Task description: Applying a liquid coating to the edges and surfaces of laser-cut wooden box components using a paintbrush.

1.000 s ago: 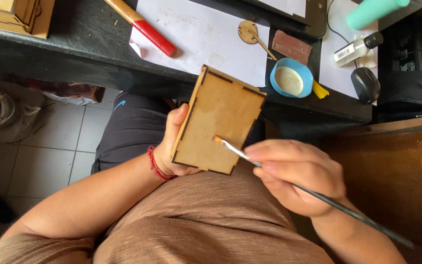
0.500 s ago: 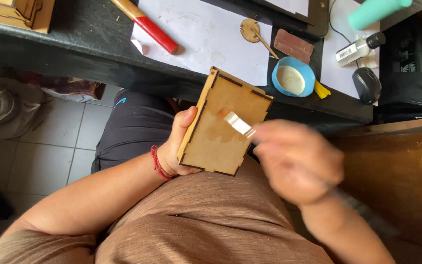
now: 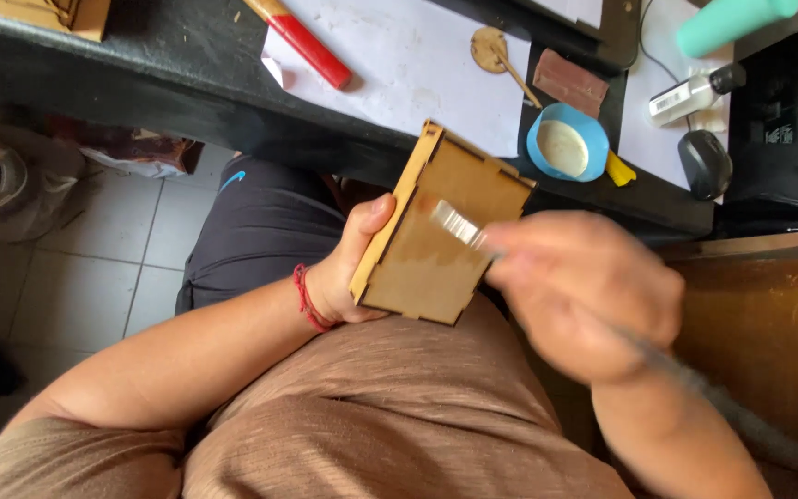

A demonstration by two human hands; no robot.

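My left hand (image 3: 348,268) grips a small brown wooden box (image 3: 436,240) by its left edge, its flat side tilted up over my lap. My right hand (image 3: 588,291), blurred by motion, holds a thin paintbrush (image 3: 459,225) whose flat pale bristles rest on the box's upper face. The brush's dark handle runs back past my right wrist. A red cord is tied around my left wrist.
On the dark table ahead stand a blue bowl of pale liquid (image 3: 565,143), a white paper sheet (image 3: 408,65), a red-handled tool (image 3: 302,42), a round wooden piece (image 3: 491,48), a brown block (image 3: 570,83), a black mouse (image 3: 704,164) and a small bottle (image 3: 690,92). A wooden cabinet (image 3: 768,333) is at right.
My right hand has swept the brush from the middle of the box's face up toward its upper edge. The left hand has tilted the box slightly.
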